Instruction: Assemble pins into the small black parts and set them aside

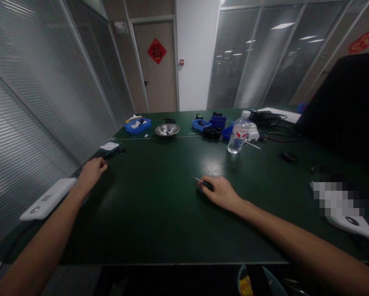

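Observation:
My right hand rests on the dark green table near its middle. Its fingers are wrapped around the dark handle of a small screwdriver, whose thin metal shaft points left; the tip's shape is too small to tell. At the table's left edge, my left hand is closed with curled fingers, and whatever may be in them is hidden. Just beyond it lie small black parts and a white paper. A white box-like device sits beside my left wrist.
A metal bowl stands at the back, between two blue trays. A water bottle stands upright at back right, near cables and a white adapter. Farther right are a black mouse, a dark monitor and another white device.

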The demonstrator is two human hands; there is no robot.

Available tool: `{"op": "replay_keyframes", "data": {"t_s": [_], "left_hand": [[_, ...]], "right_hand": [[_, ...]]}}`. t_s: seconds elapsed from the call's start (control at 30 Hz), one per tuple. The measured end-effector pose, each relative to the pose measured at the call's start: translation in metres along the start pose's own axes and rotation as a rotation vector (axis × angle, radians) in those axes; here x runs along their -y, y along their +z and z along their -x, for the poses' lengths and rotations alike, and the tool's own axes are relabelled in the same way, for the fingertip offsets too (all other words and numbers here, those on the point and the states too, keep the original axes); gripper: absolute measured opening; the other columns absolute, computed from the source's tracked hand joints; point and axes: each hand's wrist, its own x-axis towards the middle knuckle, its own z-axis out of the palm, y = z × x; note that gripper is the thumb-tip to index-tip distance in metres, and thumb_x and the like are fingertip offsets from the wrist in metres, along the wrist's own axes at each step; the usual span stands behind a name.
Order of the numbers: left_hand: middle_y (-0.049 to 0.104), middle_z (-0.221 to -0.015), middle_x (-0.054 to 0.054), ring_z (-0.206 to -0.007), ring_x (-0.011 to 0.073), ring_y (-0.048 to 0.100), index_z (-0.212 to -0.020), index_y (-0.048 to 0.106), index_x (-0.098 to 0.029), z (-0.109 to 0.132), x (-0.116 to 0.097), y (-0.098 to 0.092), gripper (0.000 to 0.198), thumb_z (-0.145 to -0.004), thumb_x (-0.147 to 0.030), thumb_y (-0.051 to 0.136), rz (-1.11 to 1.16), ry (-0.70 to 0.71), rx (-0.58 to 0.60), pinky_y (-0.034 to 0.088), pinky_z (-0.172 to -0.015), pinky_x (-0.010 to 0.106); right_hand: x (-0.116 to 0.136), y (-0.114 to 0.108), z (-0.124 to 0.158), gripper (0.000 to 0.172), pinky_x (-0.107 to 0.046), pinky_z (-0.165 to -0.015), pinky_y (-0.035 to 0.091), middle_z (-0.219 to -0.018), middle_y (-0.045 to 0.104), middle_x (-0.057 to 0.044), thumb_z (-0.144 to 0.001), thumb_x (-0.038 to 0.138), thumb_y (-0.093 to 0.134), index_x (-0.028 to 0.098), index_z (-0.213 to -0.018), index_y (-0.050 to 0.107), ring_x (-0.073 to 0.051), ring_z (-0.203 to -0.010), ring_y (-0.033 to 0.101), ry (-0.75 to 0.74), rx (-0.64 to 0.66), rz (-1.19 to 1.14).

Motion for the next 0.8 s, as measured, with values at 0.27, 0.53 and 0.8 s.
{"op": "replay_keyframes", "data": {"t_s": [0.27, 0.53, 0.8], "left_hand": [[0.070, -0.113, 0.011, -0.102, 0.0276, 0.064, -0.106, 0.073, -0.018, -0.002, -0.005, 0.001, 0.039, -0.094, -0.047, 0.049, 0.124, 0.098, 0.005, 0.048, -0.088, 0.035], [0.070, -0.114, 0.013, -0.106, 0.0310, 0.064, -0.102, 0.073, -0.017, 0.004, -0.027, -0.006, 0.036, -0.094, -0.042, 0.048, 0.127, 0.099, -0.032, 0.049, -0.094, 0.040], [0.068, -0.114, 0.015, -0.109, 0.0318, 0.063, -0.108, 0.071, -0.017, 0.004, -0.035, -0.011, 0.037, -0.094, -0.037, 0.044, 0.078, 0.173, -0.015, 0.046, -0.098, 0.040]], "right_hand": [[0.000, 0.000, -0.001, 0.024, -0.026, -0.066, 0.042, -0.086, 0.071, -0.003, -0.095, 0.028, 0.053, 0.021, -0.110, 0.070, -0.016, -0.070, 0.061, -0.002, -0.003, 0.010], [0.004, -0.002, -0.001, 0.025, -0.027, -0.066, 0.043, -0.086, 0.072, -0.003, -0.095, 0.029, 0.053, 0.021, -0.110, 0.071, -0.016, -0.069, 0.061, 0.002, -0.001, 0.001], [0.002, -0.001, -0.001, 0.025, -0.026, -0.064, 0.042, -0.086, 0.072, -0.003, -0.095, 0.028, 0.053, 0.021, -0.111, 0.070, -0.015, -0.067, 0.061, -0.009, -0.001, 0.000]]}}
